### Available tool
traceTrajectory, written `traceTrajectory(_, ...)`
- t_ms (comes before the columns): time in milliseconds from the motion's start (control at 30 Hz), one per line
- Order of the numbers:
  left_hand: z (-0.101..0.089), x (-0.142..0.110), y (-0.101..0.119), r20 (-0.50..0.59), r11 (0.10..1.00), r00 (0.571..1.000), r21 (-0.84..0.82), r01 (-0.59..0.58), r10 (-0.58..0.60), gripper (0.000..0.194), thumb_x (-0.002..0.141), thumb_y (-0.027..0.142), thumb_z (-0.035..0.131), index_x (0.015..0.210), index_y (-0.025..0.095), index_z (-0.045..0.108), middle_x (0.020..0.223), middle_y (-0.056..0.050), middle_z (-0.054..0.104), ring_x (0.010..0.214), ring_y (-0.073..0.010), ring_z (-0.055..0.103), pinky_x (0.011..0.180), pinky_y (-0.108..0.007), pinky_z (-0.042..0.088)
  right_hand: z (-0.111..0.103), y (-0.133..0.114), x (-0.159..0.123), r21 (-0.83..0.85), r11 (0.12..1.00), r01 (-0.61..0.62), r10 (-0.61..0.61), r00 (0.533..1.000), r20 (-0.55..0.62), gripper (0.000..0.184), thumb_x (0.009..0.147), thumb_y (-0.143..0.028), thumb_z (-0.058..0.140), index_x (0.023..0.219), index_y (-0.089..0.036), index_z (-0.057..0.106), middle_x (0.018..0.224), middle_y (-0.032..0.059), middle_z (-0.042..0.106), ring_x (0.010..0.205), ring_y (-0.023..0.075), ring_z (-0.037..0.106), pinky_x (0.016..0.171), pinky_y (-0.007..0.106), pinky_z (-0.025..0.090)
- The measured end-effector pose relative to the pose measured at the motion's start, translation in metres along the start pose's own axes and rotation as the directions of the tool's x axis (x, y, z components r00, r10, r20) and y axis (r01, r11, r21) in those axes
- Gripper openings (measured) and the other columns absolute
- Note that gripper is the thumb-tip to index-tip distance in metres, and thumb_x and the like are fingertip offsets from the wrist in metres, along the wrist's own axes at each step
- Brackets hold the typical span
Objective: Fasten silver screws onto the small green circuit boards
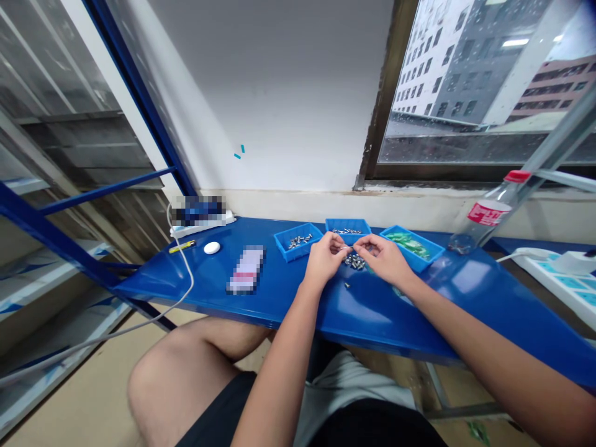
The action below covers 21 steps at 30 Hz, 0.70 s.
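Observation:
My left hand [326,256] and my right hand [382,259] meet over the far part of the blue table [279,288], fingertips pinched. Between them is a small, thin, shiny metal piece [347,248], too small to name surely; both hands seem to grip it. Just below the fingers lies a pile of small metal fasteners [356,262], partly covered by my right hand. One loose fastener [347,285] sits nearer to me. Behind the hands stand a blue tray of metal parts [298,240], another blue tray of thin screws [345,226], and a blue tray with green plastic bags [412,247].
To the left are a blurred phone [246,270], a white oval case [212,248], a yellow cutter [182,246] and a white cable [190,279]. A clear bottle with a red cap [487,214] stands at right, near a white power strip [559,273].

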State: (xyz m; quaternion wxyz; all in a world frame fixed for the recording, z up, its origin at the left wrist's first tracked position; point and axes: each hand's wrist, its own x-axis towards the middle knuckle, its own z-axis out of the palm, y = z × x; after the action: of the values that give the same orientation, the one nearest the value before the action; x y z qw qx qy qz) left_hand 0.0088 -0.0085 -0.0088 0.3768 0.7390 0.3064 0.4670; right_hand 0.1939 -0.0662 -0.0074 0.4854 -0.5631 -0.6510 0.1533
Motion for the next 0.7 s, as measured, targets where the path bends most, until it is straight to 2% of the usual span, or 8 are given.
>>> traceTrajectory(67, 0.001, 0.002, 0.001, -0.031, 0.995, 0.999, -0.096, 0.031, -0.034, 0.023, 0.085, 0.023, 0.078, 0.100, 0.018, 0.061, 0.092, -0.005, 0.077, 0.087, -0.0170, 0.075, 0.081, -0.027, 0.057, -0.002, 0.002, 0.001, -0.021, 1.000, 0.013, -0.013, 1.000, 0.010, 0.035, 0.091, -0.056, 0.064, 0.097, -0.022, 0.074, 0.091, 0.0072, 0.076, 0.075, 0.0220, 0.067, 0.067, 0.034, 0.054)
traceTrajectory(200, 0.001, 0.004, 0.001, -0.019, 0.968, 0.998, -0.245, 0.047, -0.054, 0.036, 0.086, 0.019, 0.078, 0.117, 0.017, 0.060, 0.103, -0.010, 0.078, 0.095, -0.0190, 0.076, 0.089, -0.032, 0.059, -0.003, 0.004, 0.005, -0.032, 0.999, 0.024, -0.021, 0.997, 0.070, 0.037, 0.091, -0.057, 0.063, 0.097, -0.022, 0.073, 0.091, 0.0074, 0.076, 0.077, 0.0225, 0.068, 0.069, 0.034, 0.055)
traceTrajectory(267, 0.000, 0.005, 0.000, -0.050, 0.972, 0.997, -0.229, 0.049, -0.062, 0.038, 0.088, 0.019, 0.075, 0.123, 0.017, 0.060, 0.109, -0.012, 0.078, 0.100, -0.0202, 0.076, 0.090, -0.032, 0.060, -0.002, 0.005, 0.011, 0.083, 0.995, -0.054, 0.048, 0.996, 0.070, 0.039, 0.090, -0.060, 0.065, 0.098, -0.022, 0.071, 0.084, 0.0062, 0.075, 0.072, 0.0211, 0.067, 0.063, 0.032, 0.054)
traceTrajectory(367, -0.002, 0.003, 0.000, -0.095, 0.993, 0.993, -0.096, 0.068, -0.077, 0.028, 0.092, 0.024, 0.070, 0.119, 0.017, 0.066, 0.111, -0.012, 0.078, 0.100, -0.0213, 0.075, 0.090, -0.034, 0.060, 0.000, 0.010, 0.025, 0.246, 0.944, -0.219, 0.220, 0.975, 0.025, 0.046, 0.085, -0.065, 0.069, 0.095, -0.020, 0.069, 0.069, 0.0035, 0.069, 0.054, 0.0160, 0.059, 0.048, 0.027, 0.046)
traceTrajectory(467, -0.002, -0.002, 0.000, 0.019, 0.993, 1.000, 0.115, 0.015, -0.017, 0.026, 0.091, 0.032, 0.072, 0.113, 0.018, 0.073, 0.114, -0.011, 0.078, 0.105, -0.0242, 0.074, 0.096, -0.037, 0.058, 0.000, 0.016, 0.036, 0.228, 0.932, -0.283, 0.296, 0.955, -0.026, 0.052, 0.082, -0.070, 0.071, 0.079, -0.018, 0.067, 0.060, 0.0036, 0.066, 0.045, 0.0132, 0.053, 0.043, 0.025, 0.039)
traceTrajectory(567, 0.000, -0.006, -0.001, 0.214, 0.946, 0.975, 0.300, -0.125, 0.061, 0.033, 0.085, 0.038, 0.077, 0.113, 0.020, 0.077, 0.119, -0.010, 0.077, 0.112, -0.0275, 0.071, 0.104, -0.039, 0.053, -0.004, 0.017, 0.037, 0.153, 0.957, -0.248, 0.258, 0.965, -0.047, 0.053, 0.081, -0.072, 0.071, 0.075, -0.019, 0.067, 0.063, 0.0053, 0.069, 0.048, 0.0145, 0.057, 0.045, 0.026, 0.042)
traceTrajectory(633, 0.001, -0.007, -0.004, 0.292, 0.917, 0.954, 0.356, -0.178, 0.072, 0.032, 0.084, 0.035, 0.077, 0.113, 0.022, 0.079, 0.117, -0.008, 0.078, 0.111, -0.0269, 0.071, 0.105, -0.037, 0.053, -0.007, 0.014, 0.033, 0.111, 0.969, -0.219, 0.225, 0.973, -0.042, 0.052, 0.082, -0.071, 0.070, 0.076, -0.019, 0.066, 0.067, 0.0059, 0.072, 0.050, 0.0154, 0.060, 0.048, 0.026, 0.045)
traceTrajectory(700, 0.001, -0.006, -0.007, 0.318, 0.900, 0.946, 0.392, -0.192, 0.063, 0.028, 0.084, 0.027, 0.076, 0.111, 0.023, 0.080, 0.115, -0.007, 0.079, 0.109, -0.0251, 0.071, 0.103, -0.035, 0.053, -0.010, 0.011, 0.027, 0.092, 0.976, -0.199, 0.203, 0.979, -0.032, 0.050, 0.084, -0.069, 0.069, 0.078, -0.020, 0.066, 0.069, 0.0058, 0.073, 0.052, 0.0160, 0.061, 0.049, 0.027, 0.046)
